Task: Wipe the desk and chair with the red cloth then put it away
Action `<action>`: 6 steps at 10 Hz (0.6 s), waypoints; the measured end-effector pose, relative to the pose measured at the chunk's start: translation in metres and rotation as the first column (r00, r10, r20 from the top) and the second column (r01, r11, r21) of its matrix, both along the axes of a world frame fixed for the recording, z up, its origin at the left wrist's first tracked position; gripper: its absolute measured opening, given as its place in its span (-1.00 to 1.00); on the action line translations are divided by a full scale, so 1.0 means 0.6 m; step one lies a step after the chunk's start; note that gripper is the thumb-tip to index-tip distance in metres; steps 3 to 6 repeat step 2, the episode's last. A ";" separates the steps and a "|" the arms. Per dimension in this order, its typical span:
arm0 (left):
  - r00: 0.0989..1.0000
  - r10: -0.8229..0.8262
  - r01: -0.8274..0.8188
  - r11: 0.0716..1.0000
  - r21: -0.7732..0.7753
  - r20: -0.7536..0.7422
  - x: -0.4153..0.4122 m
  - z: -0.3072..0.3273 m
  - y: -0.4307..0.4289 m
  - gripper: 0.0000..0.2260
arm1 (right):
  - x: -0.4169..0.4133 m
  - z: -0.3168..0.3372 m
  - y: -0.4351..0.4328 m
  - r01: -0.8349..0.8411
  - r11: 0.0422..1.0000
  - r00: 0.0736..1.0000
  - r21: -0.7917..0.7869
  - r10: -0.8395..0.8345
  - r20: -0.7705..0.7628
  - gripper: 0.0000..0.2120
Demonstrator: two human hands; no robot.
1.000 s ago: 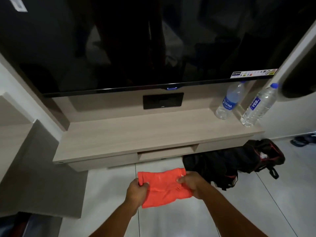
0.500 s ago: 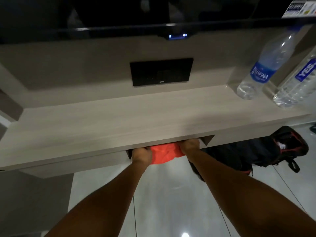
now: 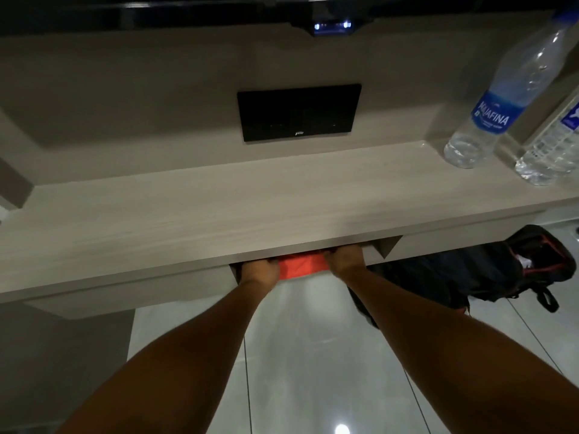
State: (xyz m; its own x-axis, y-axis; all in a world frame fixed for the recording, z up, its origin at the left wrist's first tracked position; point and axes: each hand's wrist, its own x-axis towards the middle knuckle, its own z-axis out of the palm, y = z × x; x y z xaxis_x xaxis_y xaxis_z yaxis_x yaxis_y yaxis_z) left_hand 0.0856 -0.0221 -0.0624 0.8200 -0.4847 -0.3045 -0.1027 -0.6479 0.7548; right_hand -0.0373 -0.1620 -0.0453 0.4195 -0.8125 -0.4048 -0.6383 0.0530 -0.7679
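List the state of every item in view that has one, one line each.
Red cloth: held between both hands, partly tucked under the desk edge.
Left hand: closed on the cloth.
Right hand: closed on the cloth.
Clear Aquafina bottle: upright, nearly empty.
Second clear plastic bottle: upright.
Black bag: on the floor, unzipped.

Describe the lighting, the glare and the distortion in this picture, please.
Head view: the room is dim, and the red cloth is the brightest colour, half in shadow under the desk edge; a lamp glares on the glossy floor at the bottom; the wide lens bends the desk edge and tilts the water bottles.
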 end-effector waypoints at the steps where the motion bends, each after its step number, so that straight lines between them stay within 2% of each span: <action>1: 0.972 -0.177 0.155 0.978 0.139 0.158 -0.066 0.048 0.054 -0.55 | -0.067 0.009 0.081 -0.113 0.955 0.991 -0.273 0.088 -0.102 -0.55; 2: 0.927 -0.344 0.333 0.938 0.092 0.147 -0.091 0.077 0.096 -0.47 | -0.107 0.033 0.121 -0.336 0.876 0.940 -0.346 0.336 -0.063 -0.48; 6: 0.927 -0.344 0.333 0.938 0.092 0.147 -0.091 0.077 0.096 -0.47 | -0.107 0.033 0.121 -0.336 0.876 0.940 -0.346 0.336 -0.063 -0.48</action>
